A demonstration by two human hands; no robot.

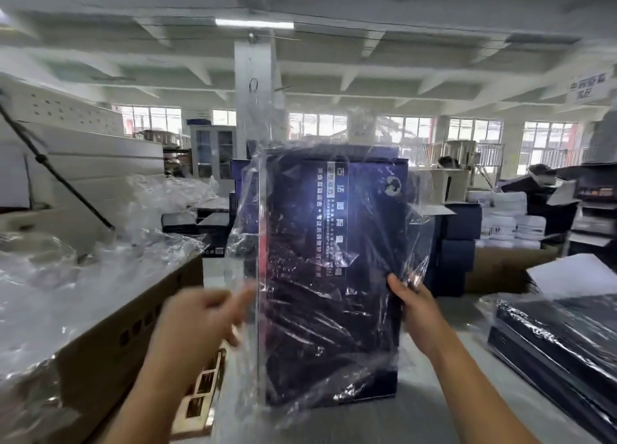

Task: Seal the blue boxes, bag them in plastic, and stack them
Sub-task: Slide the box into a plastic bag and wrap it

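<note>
Both hands are raised, apart. Right hand (417,313) is clamped on the right edge of the blue box (327,250) through the plastic bag (246,253); left hand (200,316) is blurred beside the bag, grip cannot be told. Box is held upright mid-air, white-printed.

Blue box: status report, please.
Right hand grips bagged blue box by right edge, upright. Left hand blurred at plastic bag, grip unclear. Nothing blocking.

Upright dark-blue box (334,276) (white print sideways) inside crinkled clear plastic bag (247,243)
</note>
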